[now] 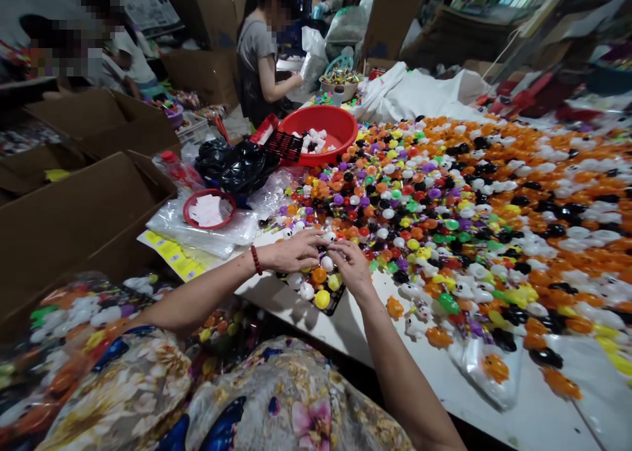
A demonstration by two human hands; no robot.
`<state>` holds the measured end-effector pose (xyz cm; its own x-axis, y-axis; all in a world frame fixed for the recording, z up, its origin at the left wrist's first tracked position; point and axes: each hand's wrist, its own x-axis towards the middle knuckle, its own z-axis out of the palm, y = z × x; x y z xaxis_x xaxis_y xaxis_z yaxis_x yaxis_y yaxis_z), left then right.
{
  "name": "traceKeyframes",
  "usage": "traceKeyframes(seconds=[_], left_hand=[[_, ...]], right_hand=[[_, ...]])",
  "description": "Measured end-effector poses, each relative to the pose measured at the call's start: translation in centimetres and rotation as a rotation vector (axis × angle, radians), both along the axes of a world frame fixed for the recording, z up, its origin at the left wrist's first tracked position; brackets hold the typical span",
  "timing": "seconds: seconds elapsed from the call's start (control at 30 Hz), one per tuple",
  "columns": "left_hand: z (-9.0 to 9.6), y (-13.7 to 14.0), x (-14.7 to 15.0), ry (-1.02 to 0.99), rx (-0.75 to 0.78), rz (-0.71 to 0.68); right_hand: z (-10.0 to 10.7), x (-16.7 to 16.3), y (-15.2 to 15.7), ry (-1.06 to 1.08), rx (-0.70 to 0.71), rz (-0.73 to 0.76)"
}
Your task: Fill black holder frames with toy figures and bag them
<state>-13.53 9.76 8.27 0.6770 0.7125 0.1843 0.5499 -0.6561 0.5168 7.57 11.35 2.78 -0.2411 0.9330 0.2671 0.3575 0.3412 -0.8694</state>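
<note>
My left hand [295,251], with a red bead bracelet [256,260] at the wrist, reaches over the far part of a small black tray [338,302]. Its fingers are stretched out, and their tips meet the small toys there. From the other side comes my right hand [352,266], fingers apart and slightly bent over the tray's right edge. Between the hands, round-headed toys stand packed together, among them a yellow toy [322,299], an orange toy [318,276] and a white toy [306,291]. Whatever lies under the fingertips is partly hidden.
A wide heap of colourful small toys [419,207] covers the table to the right. Beyond are a red basin [340,125] and black plastic bags [237,164]. A red basket [233,217] of white slips sits left. Cardboard boxes [74,220] line the left; a co-worker [259,62] sits behind.
</note>
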Motion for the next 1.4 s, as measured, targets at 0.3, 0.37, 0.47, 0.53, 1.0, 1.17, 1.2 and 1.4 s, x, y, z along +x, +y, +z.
traceKeyframes(seconds=[0.3, 0.37, 0.47, 0.53, 1.0, 1.17, 1.2, 1.4], left_hand=[[0.1, 1.7, 0.0, 0.030, -0.017, -0.010], [0.2, 2.3, 0.1, 0.050, -0.058, -0.039], [0.4, 3.1, 0.0, 0.052, -0.131, -0.074], [0.4, 3.4, -0.1, 0.036, -0.165, -0.093], [-0.3, 3.5, 0.3, -0.070, -0.128, -0.050], [-0.5, 4.1, 0.7, 0.081, -0.181, -0.025], [-0.6, 4.1, 0.8, 0.101, -0.199, -0.010], [-1.0, 4.3, 0.8, 0.113, -0.274, -0.011]], right_hand=[[-1.3, 0.6, 0.4, 0.098, -0.088, -0.047], [-1.6, 0.4, 0.7, 0.109, -0.137, -0.024], [-1.4, 0.1, 0.9, 0.089, -0.184, 0.071], [-0.9, -0.1, 0.8, 0.082, -0.189, 0.101], [-0.8, -0.2, 1.0, 0.122, -0.129, 0.117], [-0.7, -0.3, 0.9, 0.082, -0.109, 0.160], [-0.7, -0.4, 0.7, 0.067, -0.118, 0.172], [-1.8, -0.9, -0.1, 0.201, -0.353, 0.118]])
